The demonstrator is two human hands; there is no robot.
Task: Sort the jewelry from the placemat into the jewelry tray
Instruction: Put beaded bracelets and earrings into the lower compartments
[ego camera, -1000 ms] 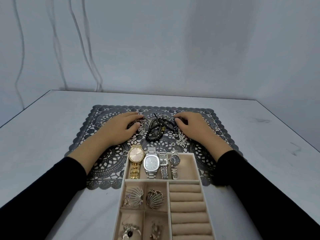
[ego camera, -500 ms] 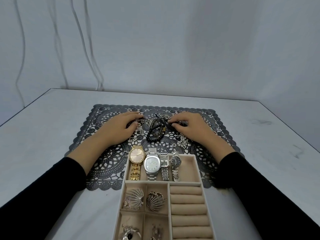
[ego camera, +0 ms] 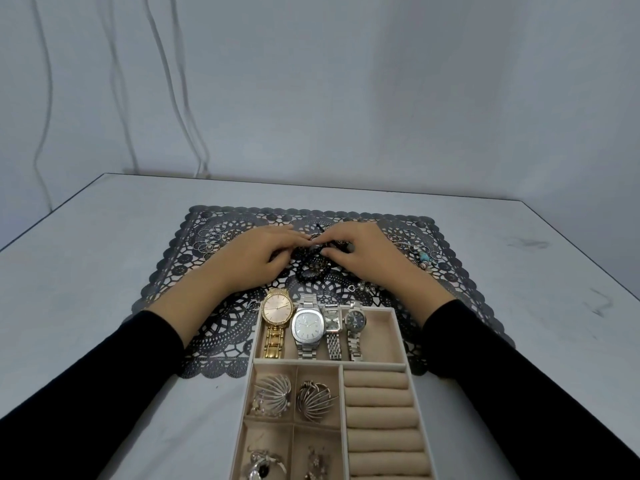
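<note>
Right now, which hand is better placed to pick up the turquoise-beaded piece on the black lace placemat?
Right. The right hand is close beside the turquoise-beaded piece; the left hand is beyond the dark bracelet tangle, farther away.

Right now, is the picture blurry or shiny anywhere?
Head view: soft, even light, no hard shadows; the watches glint a little; the dark beads between the left hand and right hand smear into one blob; the wide lens makes the sleeves look huge at the bottom corners.

free: table (ego camera: 86, 289) flanks (both sides) | blocked: jewelry tray (ego camera: 399, 336) overlaps placemat's (ego camera: 221, 341) near edge
</note>
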